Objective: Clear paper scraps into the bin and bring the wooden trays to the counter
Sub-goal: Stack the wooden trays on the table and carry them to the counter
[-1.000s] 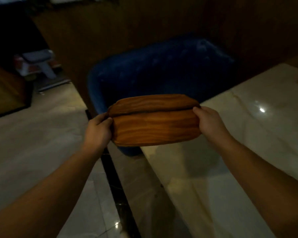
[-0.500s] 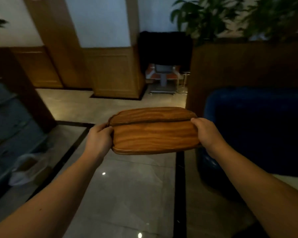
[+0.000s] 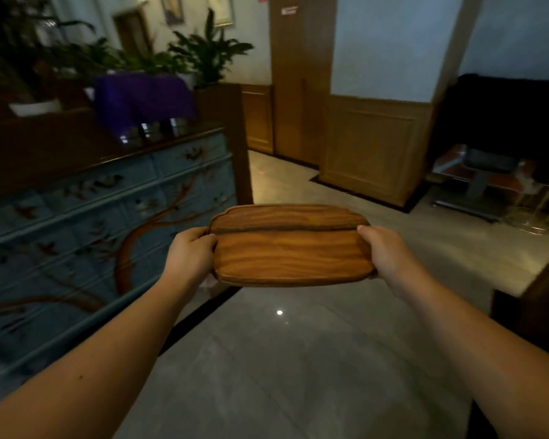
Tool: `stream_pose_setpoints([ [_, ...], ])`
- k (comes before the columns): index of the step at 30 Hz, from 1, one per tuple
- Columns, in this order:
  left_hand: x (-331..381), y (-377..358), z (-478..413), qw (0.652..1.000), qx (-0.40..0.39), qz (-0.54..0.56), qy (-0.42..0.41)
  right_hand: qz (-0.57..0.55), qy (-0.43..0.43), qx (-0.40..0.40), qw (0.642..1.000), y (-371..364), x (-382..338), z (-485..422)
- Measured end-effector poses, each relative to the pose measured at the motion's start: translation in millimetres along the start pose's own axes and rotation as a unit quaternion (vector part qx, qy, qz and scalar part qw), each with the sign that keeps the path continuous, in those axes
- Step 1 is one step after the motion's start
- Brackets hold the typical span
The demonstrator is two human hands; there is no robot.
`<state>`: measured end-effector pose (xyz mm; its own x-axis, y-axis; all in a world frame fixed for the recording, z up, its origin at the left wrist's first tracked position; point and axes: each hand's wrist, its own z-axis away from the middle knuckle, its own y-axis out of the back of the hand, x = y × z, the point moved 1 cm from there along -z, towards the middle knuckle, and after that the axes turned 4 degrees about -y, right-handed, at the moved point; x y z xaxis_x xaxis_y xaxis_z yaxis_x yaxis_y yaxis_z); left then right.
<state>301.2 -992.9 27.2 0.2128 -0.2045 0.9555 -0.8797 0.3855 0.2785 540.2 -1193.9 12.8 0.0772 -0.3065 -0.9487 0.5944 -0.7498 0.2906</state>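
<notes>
Two stacked wooden trays [image 3: 290, 251], brown with visible grain, are held level in front of me at about waist height. My left hand [image 3: 191, 253] grips their left end and my right hand [image 3: 384, 253] grips their right end. The far tray's edge shows above the near one, with a dark gap between them. No paper scraps or bin are in view.
A long blue painted cabinet [image 3: 86, 236] with a dark glossy top [image 3: 171, 139] runs along my left. A purple cloth [image 3: 143, 96] and plants [image 3: 203, 52] sit behind it. Grey tiled floor [image 3: 298, 359] stretches ahead toward a wood-panelled pillar [image 3: 371, 147]. A chair base [image 3: 482, 179] stands at far right.
My view has swung left, away from the marble table and blue sofa, to the blue cabinet and hallway. Both hands keep the same grip on the trays.
</notes>
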Motion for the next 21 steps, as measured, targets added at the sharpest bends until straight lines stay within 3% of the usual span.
stream_pose_setpoints([
  [14, -58.7, 129.1, -164.7, 0.977, 0.196, -0.029, 0.081, -0.038, 0.051, -0.25, 0.966, -256.2, -82.9, -220.6],
  [21, -75.9, 183.2, -235.3, 0.955, 0.277, -0.023, 0.1, -0.002, 0.084, -0.296, 0.952, -366.4, -142.2, -295.1],
])
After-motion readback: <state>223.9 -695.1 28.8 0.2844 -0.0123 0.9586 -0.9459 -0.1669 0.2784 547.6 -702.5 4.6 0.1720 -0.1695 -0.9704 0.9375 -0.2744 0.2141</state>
